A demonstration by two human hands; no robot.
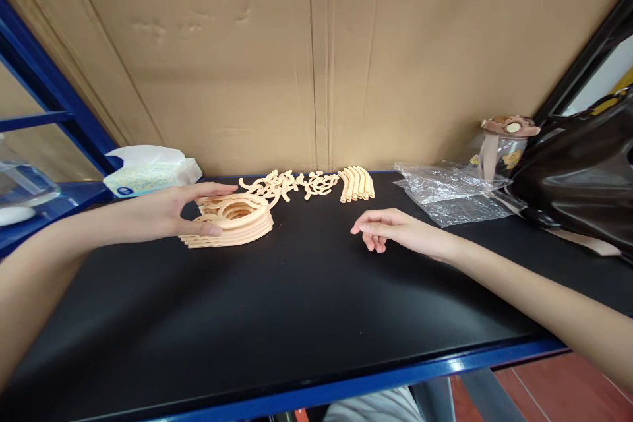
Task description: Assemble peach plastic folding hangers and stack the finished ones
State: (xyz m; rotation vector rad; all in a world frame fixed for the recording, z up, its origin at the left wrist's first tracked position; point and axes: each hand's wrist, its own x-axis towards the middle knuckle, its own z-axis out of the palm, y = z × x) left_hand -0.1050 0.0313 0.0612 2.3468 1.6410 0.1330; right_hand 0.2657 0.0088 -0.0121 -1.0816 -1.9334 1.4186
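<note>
My left hand (190, 214) is at a stack of cream-coloured, ring-ended plastic pieces (247, 227) on the left of the black table. Its thumb lies along the near side and its fingers reach over the far side, gripping the upper part of the stack. My right hand (383, 229) hovers over the table right of centre, fingers loosely bent and a little apart, with nothing visible in them. Behind lie a loose heap of small curved cream pieces (281, 184) and a neat row of curved cream tubes (357, 184), the things nearest my right hand.
A tissue box (151, 171) stands at the back left. Clear plastic bags (455, 191), a bottle with a brown lid (509, 138) and a dark shiny bag (578, 165) are on the right. Cardboard (222, 59) walls the back; a blue edge (346, 382) borders the table's front.
</note>
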